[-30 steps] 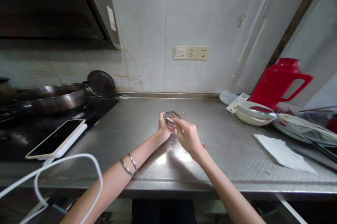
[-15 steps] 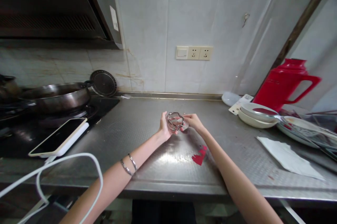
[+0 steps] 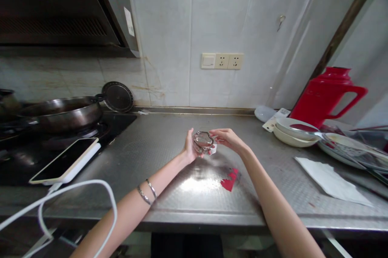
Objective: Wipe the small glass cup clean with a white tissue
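A small clear glass bowl (image 3: 203,140) with a wavy silver-coloured rim is held above the steel counter, tilted so that its mouth faces me. My left hand (image 3: 190,149) wraps round it from the left and below, thumb up along the side. At the rim's right side, the fingers of my right hand (image 3: 226,137) are bent together; what is in them is hidden. Beneath those fingers, against the bowl, shows a small white piece (image 3: 213,149), too small to name. Two silver bracelets (image 3: 147,193) circle my left forearm.
A torn red scrap or sticker (image 3: 229,180) lies on the steel counter (image 3: 169,128). To the right are white paper (image 3: 332,181), stacked bowls (image 3: 295,132) and a red thermos (image 3: 323,98). On the left, a phone (image 3: 65,161) with a white cable and a pan (image 3: 66,112) rest on the stove.
The glass bowl has turned slightly in my left hand. My right hand has shifted a little to the right, and the white piece shows more clearly under its fingers.
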The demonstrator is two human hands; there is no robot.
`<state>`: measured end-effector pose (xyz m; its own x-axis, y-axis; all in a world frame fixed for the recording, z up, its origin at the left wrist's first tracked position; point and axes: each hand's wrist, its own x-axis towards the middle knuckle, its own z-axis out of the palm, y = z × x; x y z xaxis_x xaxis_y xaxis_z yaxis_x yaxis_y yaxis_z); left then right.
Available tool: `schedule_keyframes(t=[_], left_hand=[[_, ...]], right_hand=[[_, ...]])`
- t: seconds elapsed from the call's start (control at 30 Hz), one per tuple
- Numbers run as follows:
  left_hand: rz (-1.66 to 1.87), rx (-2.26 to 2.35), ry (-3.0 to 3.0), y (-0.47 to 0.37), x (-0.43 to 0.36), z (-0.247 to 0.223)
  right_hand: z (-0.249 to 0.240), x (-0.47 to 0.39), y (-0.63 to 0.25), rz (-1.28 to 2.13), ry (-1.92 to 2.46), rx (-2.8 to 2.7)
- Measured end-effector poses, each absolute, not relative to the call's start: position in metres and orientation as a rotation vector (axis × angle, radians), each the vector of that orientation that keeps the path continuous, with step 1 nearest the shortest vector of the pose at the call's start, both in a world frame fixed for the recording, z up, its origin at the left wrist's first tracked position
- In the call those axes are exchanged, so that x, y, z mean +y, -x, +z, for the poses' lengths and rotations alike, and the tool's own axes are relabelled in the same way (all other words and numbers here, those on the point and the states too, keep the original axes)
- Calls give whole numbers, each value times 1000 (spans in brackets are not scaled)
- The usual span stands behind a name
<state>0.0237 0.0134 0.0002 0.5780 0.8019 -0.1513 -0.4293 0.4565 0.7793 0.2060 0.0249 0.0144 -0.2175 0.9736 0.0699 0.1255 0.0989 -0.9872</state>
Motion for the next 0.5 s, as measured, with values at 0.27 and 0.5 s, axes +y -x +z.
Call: schedule_keyframes(t=[0.27, 0.5], left_hand=[[726, 502, -844, -22, 13, -3], [680, 488, -866, -22, 16, -2]], right_hand=[[24, 13, -204, 1635, 883, -1634], [26, 10, -202, 1671, 810, -1677]])
